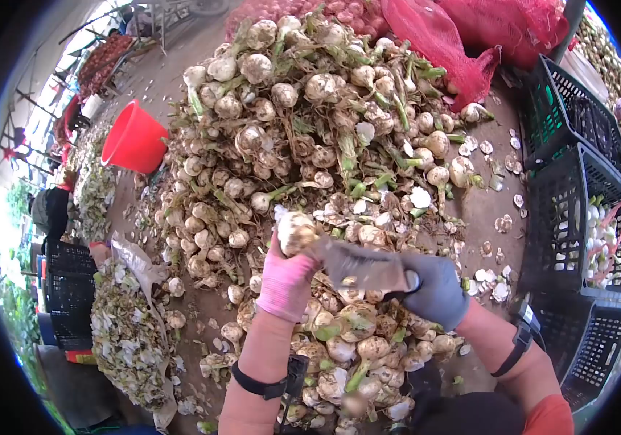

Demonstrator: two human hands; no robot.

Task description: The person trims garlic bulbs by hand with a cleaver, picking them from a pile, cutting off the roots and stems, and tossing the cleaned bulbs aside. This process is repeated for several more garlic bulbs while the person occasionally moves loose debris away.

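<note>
The left hand (286,279), in a pink glove, has its grip closed around a garlic bulb (295,230) — pale, knobbly, smeared with dirt, held up in the middle of the view above the heap. The right hand (437,290), in a grey glove, grips the handle of a broad knife (358,264), whose flat blade touches the bulb's underside. Beneath both lies one big pile of garlic (310,123) with green stalks, too many bulbs to count. One red bucket (134,138) stands at the left, three black crates (568,210) at the right — one holding white bulbs — and red net sacks (463,36) lie at the top.
</note>
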